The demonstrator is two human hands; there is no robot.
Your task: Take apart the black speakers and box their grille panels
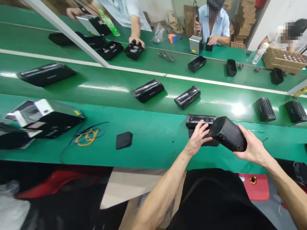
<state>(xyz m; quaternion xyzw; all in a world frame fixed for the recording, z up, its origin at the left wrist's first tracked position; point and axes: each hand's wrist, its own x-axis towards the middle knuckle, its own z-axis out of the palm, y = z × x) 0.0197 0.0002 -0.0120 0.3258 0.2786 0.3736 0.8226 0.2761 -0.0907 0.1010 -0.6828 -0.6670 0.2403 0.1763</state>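
My right hand (254,146) grips one end of a black speaker housing (227,134), tilted above the green bench. Its thumb and fingers are round the right end. At the other end, my left hand (198,139) is open with its fingers spread. Those fingertips are close to the housing; whether they touch it I cannot tell. Behind my hands, a black speaker with a shiny front (200,120) lies on the bench, and below it a dark flat piece (211,142) is partly hidden. To the left lies a small black pad (124,140).
A boxy machine (55,118) and a coiled yellow and blue cable (88,136) occupy the bench's left. Across it, a conveyor carries speakers (147,90) and perforated black units (265,109). A slanting white post (69,32) crosses the upper left. Several co-workers (213,24) sit opposite.
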